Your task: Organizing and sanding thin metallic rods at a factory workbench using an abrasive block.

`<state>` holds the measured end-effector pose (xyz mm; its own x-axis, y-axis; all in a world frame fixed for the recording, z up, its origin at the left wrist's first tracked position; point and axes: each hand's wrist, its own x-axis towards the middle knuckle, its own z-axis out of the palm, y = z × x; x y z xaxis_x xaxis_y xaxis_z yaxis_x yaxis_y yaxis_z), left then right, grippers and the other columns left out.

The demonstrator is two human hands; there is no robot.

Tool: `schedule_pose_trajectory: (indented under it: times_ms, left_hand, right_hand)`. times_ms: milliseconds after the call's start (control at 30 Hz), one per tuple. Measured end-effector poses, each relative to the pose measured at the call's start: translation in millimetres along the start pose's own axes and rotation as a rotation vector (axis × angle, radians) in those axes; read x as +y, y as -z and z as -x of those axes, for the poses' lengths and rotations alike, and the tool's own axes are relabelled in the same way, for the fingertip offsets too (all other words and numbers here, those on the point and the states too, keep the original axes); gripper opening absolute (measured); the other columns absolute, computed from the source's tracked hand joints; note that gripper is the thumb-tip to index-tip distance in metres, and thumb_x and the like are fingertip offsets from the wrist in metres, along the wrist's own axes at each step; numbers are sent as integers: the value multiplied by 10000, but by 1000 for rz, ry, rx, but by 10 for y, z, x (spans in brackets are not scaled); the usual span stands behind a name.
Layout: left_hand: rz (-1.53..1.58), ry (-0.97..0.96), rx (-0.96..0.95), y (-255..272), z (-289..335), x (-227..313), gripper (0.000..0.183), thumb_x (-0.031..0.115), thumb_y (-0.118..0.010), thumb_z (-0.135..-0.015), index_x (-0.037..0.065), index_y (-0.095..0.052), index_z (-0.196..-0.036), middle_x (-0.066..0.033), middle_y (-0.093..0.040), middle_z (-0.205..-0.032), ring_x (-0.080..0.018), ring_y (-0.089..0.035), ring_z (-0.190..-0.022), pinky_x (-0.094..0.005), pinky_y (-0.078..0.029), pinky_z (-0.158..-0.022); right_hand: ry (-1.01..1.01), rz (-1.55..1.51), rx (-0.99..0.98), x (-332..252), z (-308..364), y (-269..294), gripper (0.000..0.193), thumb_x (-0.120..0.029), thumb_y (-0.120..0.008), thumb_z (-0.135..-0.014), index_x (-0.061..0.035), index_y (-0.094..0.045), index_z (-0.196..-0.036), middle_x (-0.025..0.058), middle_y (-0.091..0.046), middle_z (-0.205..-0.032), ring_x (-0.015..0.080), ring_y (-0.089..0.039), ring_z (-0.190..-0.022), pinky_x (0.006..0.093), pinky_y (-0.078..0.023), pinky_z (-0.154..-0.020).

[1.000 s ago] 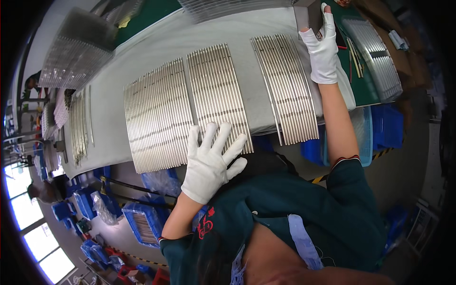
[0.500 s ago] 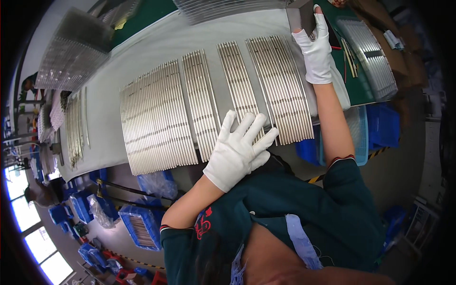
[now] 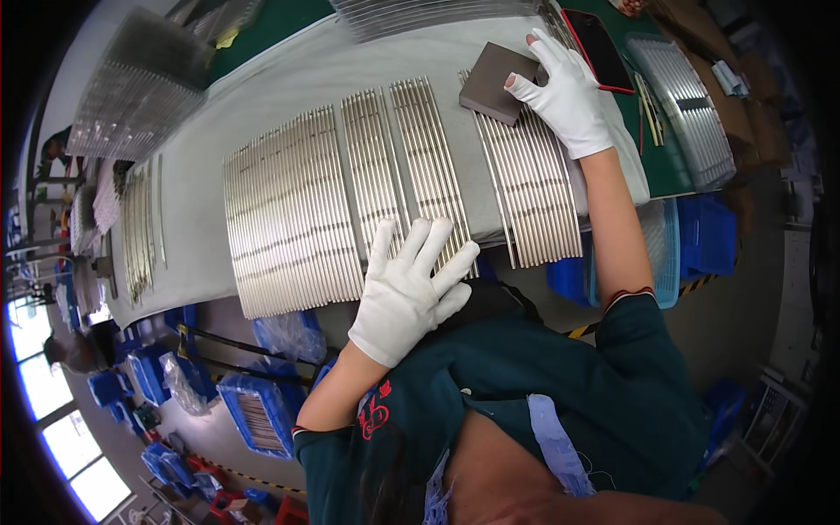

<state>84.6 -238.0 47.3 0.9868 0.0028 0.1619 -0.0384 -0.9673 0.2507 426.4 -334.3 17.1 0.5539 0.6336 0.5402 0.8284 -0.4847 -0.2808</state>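
Thin silvery metal rods lie side by side in separate groups on the cloth-covered table. My left hand (image 3: 402,293), in a white glove, has its fingers spread over the near ends of the two middle groups, the narrow rods (image 3: 372,157) and the rods (image 3: 424,149) beside them. At the far end of the right-hand rods (image 3: 529,184) rests a grey-brown rectangular block (image 3: 492,83). My right hand (image 3: 564,92), gloved with bare thumb and index tips, holds the block's right corner between thumb and fingers. The thumb lies over its top; the contact underneath is hidden.
A wide group of rods (image 3: 293,219) lies at the left, with more thin rods (image 3: 138,236) farther left. Clear ridged trays (image 3: 140,96) stand at the far left. A red-edged phone (image 3: 599,48) and another ridged tray (image 3: 687,109) are at the right. Blue bins (image 3: 704,232) stand below.
My right hand has brought the block left and nearer, onto the right-hand rods. My left hand has moved left. The third group looks wider and sits farther left; the right-hand group looks narrower.
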Motion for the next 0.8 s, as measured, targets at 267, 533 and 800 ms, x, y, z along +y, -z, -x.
schedule_pose_trajectory:
  times_ms: [267,533,800]
  left_hand:
    - [-54,44,27,53,99,-18,598,387,-827,-855,190,-643,-1389,-162,-598,-1394,-360,-580,-1298,-648,-391,-1151]
    - [-30,-21,31,18,-67,68,570,379,-803,-867,153,-643,-1365,-132,-605,-1387,-333,-582,-1283,-623,-379,-1164]
    - [105,-123,24,-7,-211,95,614,430,-800,-863,110,-629,-1359,-118,-594,-1344,-296,-587,-1254,-557,-393,-1173]
  right_hand:
    - [-207,26,-104,-17,18,-19,819,-661,-806,-855,-22,-712,-1358,173,-671,-1484,348,-623,-1363,457,-463,-1181]
    - [-549,-585,57,3,-57,50,715,-401,-906,-876,4,-647,-1406,159,-749,-1337,287,-749,-1161,362,-580,-1014]
    - [-566,-1054,200,35,-37,114,651,-160,-839,-972,36,-543,-1518,103,-719,-1335,158,-691,-1204,283,-540,-1063]
